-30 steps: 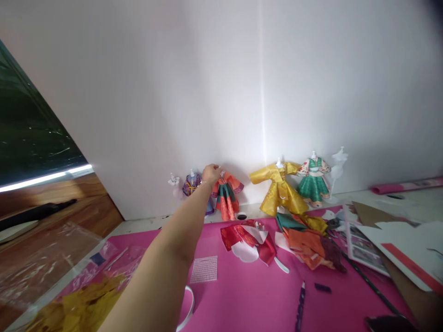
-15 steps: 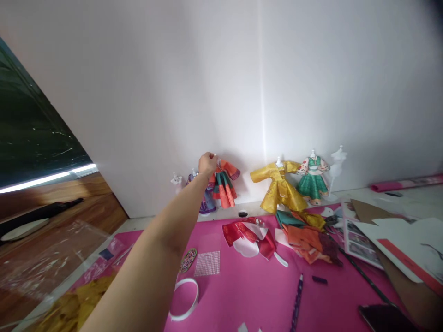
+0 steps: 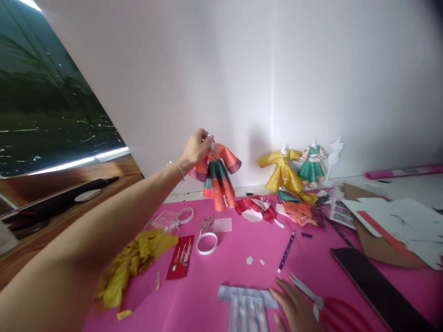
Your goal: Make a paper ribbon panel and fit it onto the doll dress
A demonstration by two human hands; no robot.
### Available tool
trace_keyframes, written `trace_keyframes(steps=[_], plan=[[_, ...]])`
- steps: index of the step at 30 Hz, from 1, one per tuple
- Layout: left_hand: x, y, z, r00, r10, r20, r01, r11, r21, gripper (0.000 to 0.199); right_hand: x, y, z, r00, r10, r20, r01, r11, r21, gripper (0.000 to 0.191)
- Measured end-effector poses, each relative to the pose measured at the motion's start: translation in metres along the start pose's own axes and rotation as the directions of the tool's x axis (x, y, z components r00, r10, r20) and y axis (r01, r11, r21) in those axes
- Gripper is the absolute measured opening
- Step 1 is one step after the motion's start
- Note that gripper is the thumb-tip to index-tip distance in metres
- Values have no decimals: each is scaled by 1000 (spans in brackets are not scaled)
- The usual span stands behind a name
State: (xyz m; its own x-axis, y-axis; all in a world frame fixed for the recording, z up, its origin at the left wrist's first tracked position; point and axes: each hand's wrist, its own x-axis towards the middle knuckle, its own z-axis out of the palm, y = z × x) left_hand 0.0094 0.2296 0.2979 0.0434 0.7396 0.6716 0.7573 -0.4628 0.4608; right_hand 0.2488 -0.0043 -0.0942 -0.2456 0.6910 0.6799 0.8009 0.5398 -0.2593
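Note:
My left hand [image 3: 198, 145] is stretched forward, pinching the neck of a small doll mannequin in an orange and green hanbok-style dress [image 3: 221, 177], which hangs in front of the white wall. At the bottom edge my right hand [image 3: 294, 304] rests with its fingers apart. Its fingertips are at the right end of a grey-blue pleated fabric piece [image 3: 247, 299]; whether they press on it I cannot tell. Close by on the right lie red-handled scissors [image 3: 320, 302]. A yellow dress on a mannequin [image 3: 284, 170] stands at the back, beside a green one [image 3: 312, 168].
The pink table surface [image 3: 221, 263] holds a yellow cloth heap [image 3: 138, 258], a red card [image 3: 180, 258], a white tape roll [image 3: 206, 243], a purple pen [image 3: 286, 251] and red fabric [image 3: 258, 210]. Orange scraps [image 3: 299, 210], a dark phone-like slab [image 3: 377, 286] and paper pieces [image 3: 408, 221] lie right.
My left hand has brought the orange dress nearer, away from the wall. The view has tipped down, and my right hand, the pleated fabric and the scissors now show.

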Motion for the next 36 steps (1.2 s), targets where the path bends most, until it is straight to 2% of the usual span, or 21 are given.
trace_keyframes(steps=[3,7,11,14,23,27,32,36], plan=[[-41,18,-29,995,24,97,-24,1000,0,15,-1,2,-2,998,-57,-34,57,998,5,33],[-98,32,-53,982,26,188,-25,1000,-11,15,4,-7,-3,993,109,-35,-111,992,-55,30],[-149,31,-62,967,20,255,-10,999,-43,15,12,-15,-5,987,151,48,-149,988,-34,29],[-174,25,-62,960,7,280,9,998,-58,15,17,-18,-8,987,142,73,-140,990,-32,26],[-203,14,-58,962,-45,270,71,993,-90,16,29,-15,-11,966,195,169,-190,981,-45,21],[-211,13,-58,962,-50,267,89,987,-137,17,23,-8,-37,942,215,257,-208,977,-54,19],[-218,13,-56,953,-21,302,84,977,-196,21,12,21,-81,891,321,320,-284,946,-158,19],[-224,17,-50,943,20,331,70,964,-258,19,18,31,-99,865,374,334,-305,921,-241,21]])
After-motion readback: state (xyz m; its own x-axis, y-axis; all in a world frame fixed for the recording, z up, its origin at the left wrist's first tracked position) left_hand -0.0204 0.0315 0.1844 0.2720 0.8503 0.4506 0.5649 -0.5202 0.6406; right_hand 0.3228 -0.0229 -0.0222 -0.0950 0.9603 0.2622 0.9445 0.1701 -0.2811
